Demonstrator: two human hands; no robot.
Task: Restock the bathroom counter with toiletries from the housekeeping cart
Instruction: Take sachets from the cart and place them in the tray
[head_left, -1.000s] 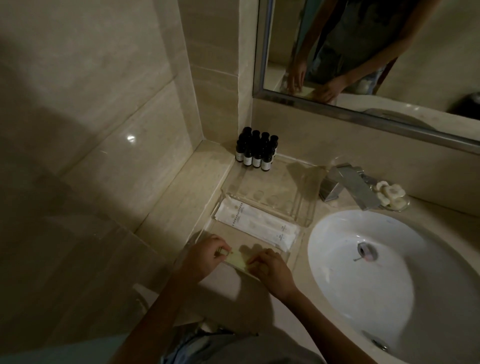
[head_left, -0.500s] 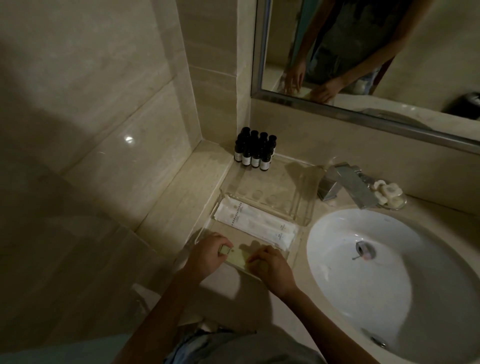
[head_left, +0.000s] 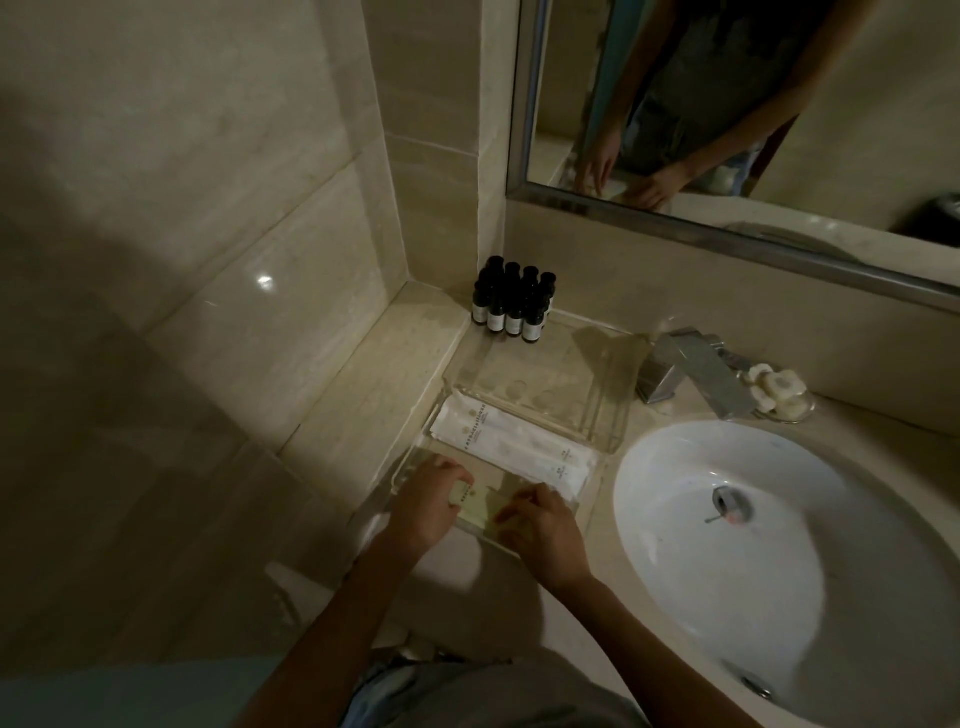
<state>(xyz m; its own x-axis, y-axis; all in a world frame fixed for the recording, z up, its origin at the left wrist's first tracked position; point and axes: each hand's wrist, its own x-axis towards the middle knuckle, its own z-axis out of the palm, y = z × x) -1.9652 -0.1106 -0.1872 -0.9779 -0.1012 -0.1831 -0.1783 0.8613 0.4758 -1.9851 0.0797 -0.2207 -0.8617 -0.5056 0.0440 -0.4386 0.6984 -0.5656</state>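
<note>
Room: dim beige marble bathroom, desk (head_left: 363, 405) left of sink (head_left: 727, 519).
Packet: pale packet (head_left: 483, 506) at near end of clear tray (head_left: 595, 480), just in front of white sachets (head_left: 519, 441).
Fingers: left hand (head_left: 434, 499) pinching packet's left end; right hand (head_left: 540, 525) curled on its right end.
Tip: lay flat, square to tray wall, clear of sachets.
Count: one packet; two or three sachets, hard to split; about eight dark bottles (head_left: 514, 306).

This is a hotel-style bathroom: a stone counter (head_left: 395, 374) carries a round white basin (head_left: 779, 587), a chrome tap (head_left: 696, 371), a clear tray (head_left: 550, 382) of wrapped packets (head_left: 514, 441) and, in its back left corner, small dark bottles (head_left: 514, 306), under a framed mirror (head_left: 857, 119).
</note>
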